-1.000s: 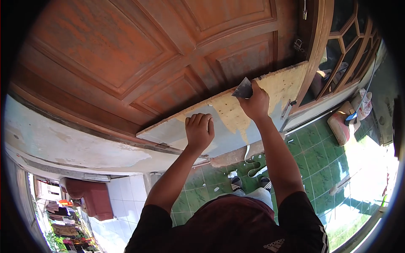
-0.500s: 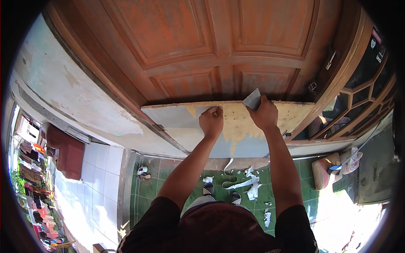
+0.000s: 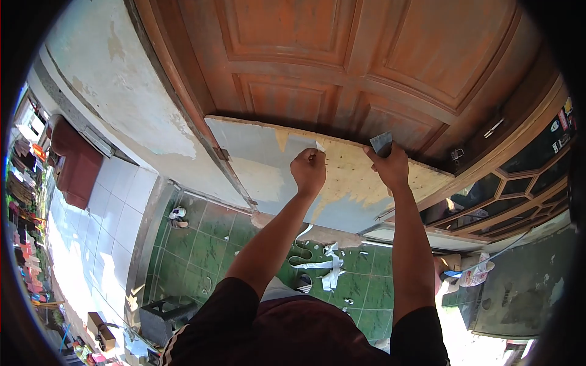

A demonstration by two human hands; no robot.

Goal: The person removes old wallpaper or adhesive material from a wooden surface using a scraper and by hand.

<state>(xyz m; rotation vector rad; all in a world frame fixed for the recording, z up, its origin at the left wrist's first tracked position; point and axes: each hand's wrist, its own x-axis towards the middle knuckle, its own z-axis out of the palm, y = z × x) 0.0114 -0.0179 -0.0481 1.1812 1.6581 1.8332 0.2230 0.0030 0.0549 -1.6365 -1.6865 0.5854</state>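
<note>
A flat wooden board (image 3: pixel 256 161) leans against a brown panelled door (image 3: pixel 342 67). Its grey coating is stripped away in the middle, leaving bare yellowish wood (image 3: pixel 354 177). My left hand (image 3: pixel 309 170) pinches a lifted flap of the grey coating at the edge of the bare patch. My right hand (image 3: pixel 390 166) grips a metal scraper (image 3: pixel 382 143), its blade pointing up at the board's top edge.
Torn grey strips (image 3: pixel 326 265) lie on the green tiled floor (image 3: pixel 201 244) by my feet. A peeling pale wall (image 3: pixel 110 79) stands left, a glazed wooden window frame (image 3: pixel 519 183) right. A dark block (image 3: pixel 160 317) sits low left.
The view has swung so the board now tilts down to the right. My left hand stays pinched on the coating flap; my right hand with the scraper stays at the top edge.
</note>
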